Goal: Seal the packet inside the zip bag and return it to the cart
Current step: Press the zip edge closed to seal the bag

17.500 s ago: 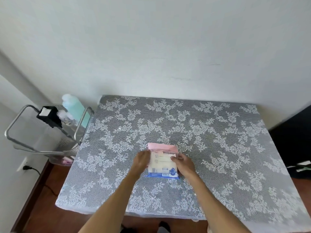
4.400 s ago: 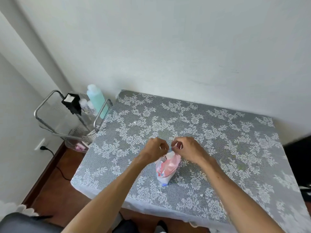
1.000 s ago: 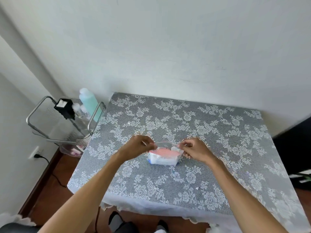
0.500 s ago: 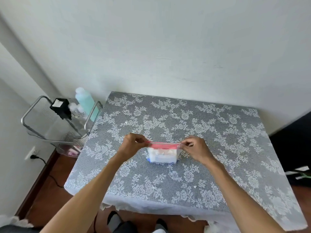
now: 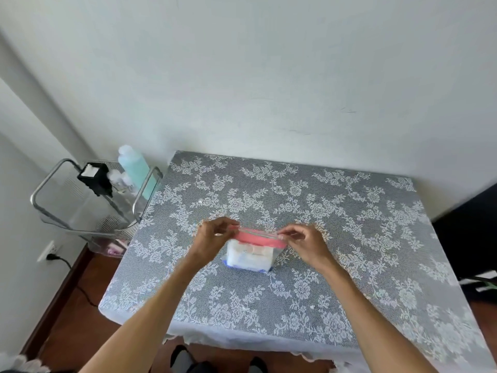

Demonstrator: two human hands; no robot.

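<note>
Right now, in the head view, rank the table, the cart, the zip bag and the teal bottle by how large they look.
1. table, largest by far
2. cart
3. zip bag and teal bottle: they look alike in size, and the bottle stands farther from the camera, so I will not rank them.

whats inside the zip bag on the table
The zip bag holds a white packet with blue edging at its base. The pink strip along the top covers the packet's upper part; its print is too blurred to read.
</note>
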